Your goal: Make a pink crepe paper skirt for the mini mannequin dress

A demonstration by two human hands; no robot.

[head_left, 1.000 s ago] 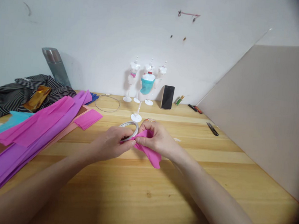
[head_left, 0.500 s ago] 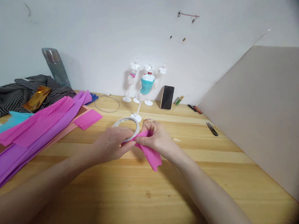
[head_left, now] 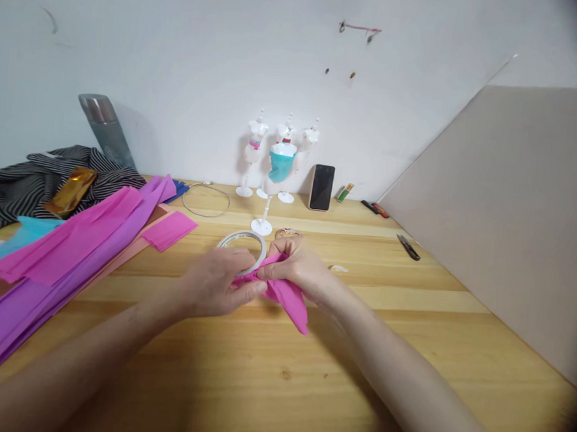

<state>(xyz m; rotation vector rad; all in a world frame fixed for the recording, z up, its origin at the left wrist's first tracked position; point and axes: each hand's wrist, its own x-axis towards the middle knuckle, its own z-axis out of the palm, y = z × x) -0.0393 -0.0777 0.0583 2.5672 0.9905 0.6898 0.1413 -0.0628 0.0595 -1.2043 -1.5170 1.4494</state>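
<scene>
Two bare hands meet over a wooden tabletop (head_left: 239, 382) to work a strip of pink crepe paper (head_left: 290, 304) against a roll of tape (head_left: 261, 257). The left hand (head_left: 221, 278) is closed around the near side of the roll, fingers through the ring and thumb stretched toward the paper. The right hand (head_left: 290, 268) pinches the strip between thumb and fingers just beside the roll; the loose end hangs below the pinch, toward the wearer. Whether the paper is stuck to tape at that point cannot be told, as fingertips cover the contact.

The step appears to be gathering the strip into small pleats. Done well, it would call for short, even folds, each pressed flat under the left thumb before the right fingers shift along, with a light pull, since crepe paper likely stretches or tears. The roll is best tilted clear of the folds, and the dangling end left free of the wrist.

Straight beyond the grip stands a miniature dress form (head_left: 282, 165) wrapped in turquoise, with others behind it. Well to the left of the grip lies a pile of crepe paper sheets (head_left: 85, 229); well to its right, a black-handled cutting tool (head_left: 408, 248).
</scene>
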